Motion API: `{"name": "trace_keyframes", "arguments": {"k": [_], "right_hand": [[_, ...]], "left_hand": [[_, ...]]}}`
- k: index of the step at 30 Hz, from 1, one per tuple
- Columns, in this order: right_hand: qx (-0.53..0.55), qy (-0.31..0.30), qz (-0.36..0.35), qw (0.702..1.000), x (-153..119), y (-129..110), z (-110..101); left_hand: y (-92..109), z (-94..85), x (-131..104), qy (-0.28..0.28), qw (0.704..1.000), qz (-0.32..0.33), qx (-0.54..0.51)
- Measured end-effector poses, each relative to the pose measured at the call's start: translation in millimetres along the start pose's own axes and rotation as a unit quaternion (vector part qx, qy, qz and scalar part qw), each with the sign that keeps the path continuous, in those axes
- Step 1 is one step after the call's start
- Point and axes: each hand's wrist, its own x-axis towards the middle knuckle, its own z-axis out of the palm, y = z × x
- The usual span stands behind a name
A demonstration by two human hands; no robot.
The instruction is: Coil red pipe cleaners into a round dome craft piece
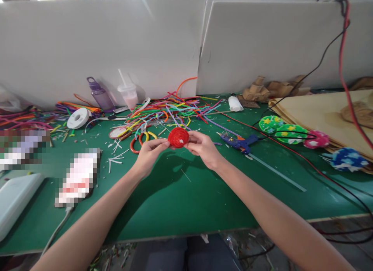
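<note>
A round red piece (178,138) is held in the air above the green desk (175,209), between the two hands. Its left edge is pinched by the fingertips of the left hand (148,154), and its right edge is grasped in the same manner by the right hand (204,146). Nothing else is seen to be carried by either hand.

As far as can be judged, the round form has already been given to the piece: ring-like folds are seen around its middle, and a small pale spot is shown on its face. Whether its parts are firmly fastened cannot be told, and its rear side is hidden.

Many coloured strips (175,110) are left loose behind the hands, so much material seems to be unused. The scissors (141,139) are laid just beside the left hand, and the blue glue gun (243,144) is laid to the right of the right hand, with a pale stick (276,172) pointing away from it; neither tool is gripped. Farther to the right, two green pieces (290,134), a pink piece (316,139) and a blue piece (349,159) are placed; they appear more complete, but this cannot be confirmed.
</note>
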Motion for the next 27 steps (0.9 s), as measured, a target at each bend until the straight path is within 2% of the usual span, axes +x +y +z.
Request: {"name": "trace_keyframes", "arguments": {"k": [4, 9, 15, 20, 27], "right_hand": [[0.009, 0.005, 0.006, 1.0, 0.2, 1.6, -0.8], [0.013, 0.003, 0.009, 1.0, -0.5, 0.7, -0.3], [0.01, 0.009, 0.011, 1.0, -0.8, -1.3, 0.3], [0.005, 0.007, 0.013, 1.0, -0.3, 0.1, -0.9], [-0.025, 0.013, 0.005, 1.0, 2.6, -0.2, -0.9]], "left_hand": [[2.0, -0.2, -1.1, 0.006, 1.0, 0.012, 0.028], [3.2, -0.3, -1.5, -0.014, 0.997, 0.04, 0.063], [-2.1, -2.5, 1.3, 0.019, 0.996, 0.043, 0.081], [-5.7, -3.4, 2.3, 0.012, 0.992, 0.056, 0.11], [-3.9, -2.6, 3.7, 0.008, 0.995, 0.023, 0.098]]}}
